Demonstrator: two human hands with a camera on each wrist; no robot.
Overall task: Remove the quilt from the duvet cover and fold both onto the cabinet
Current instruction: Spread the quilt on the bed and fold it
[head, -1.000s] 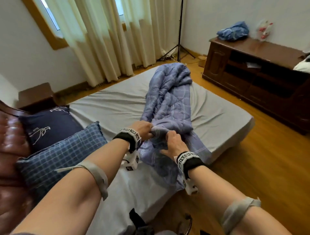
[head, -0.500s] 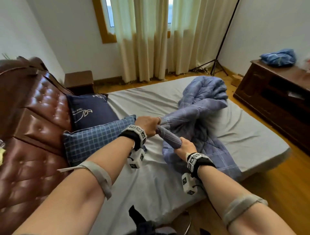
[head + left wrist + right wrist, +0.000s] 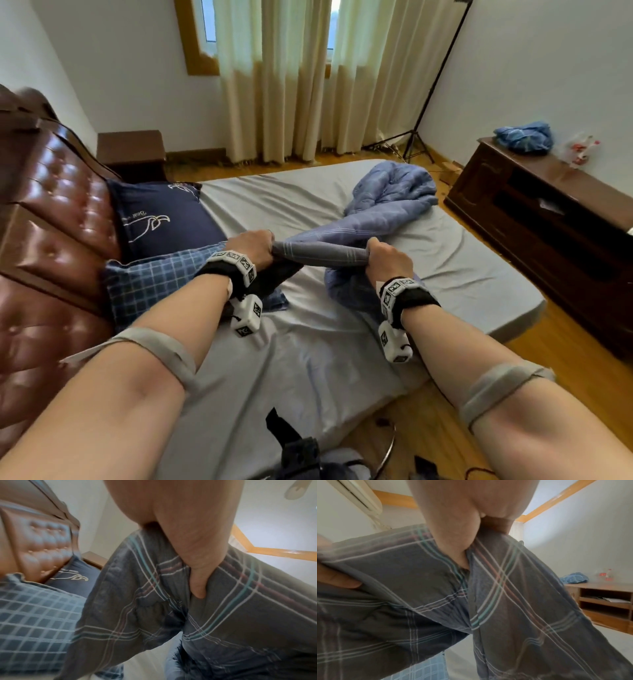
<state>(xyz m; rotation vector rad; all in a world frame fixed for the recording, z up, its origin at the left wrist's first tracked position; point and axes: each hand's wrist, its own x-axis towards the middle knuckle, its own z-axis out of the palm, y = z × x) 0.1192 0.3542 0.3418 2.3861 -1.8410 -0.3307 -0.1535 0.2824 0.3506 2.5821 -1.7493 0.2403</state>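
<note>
- Since the earlier frame the hands have spread apart, stretching the duvet cover (image 3: 322, 255) taut between them.
- Left hand (image 3: 251, 248) and right hand (image 3: 388, 260) each clamp a bunched edge; best keep tension even while hunting the opening.
- The rest lies heaped on the bed (image 3: 479, 274), right of the pillows (image 3: 150, 284).
- The far-right cabinet (image 3: 548, 205) already carries a blue bundle (image 3: 524, 136).

duvet cover (image 3: 322, 255) — grey-blue plaid | pillow (image 3: 154, 284) — blue check | cabinet (image 3: 548, 212) dark brown
</note>
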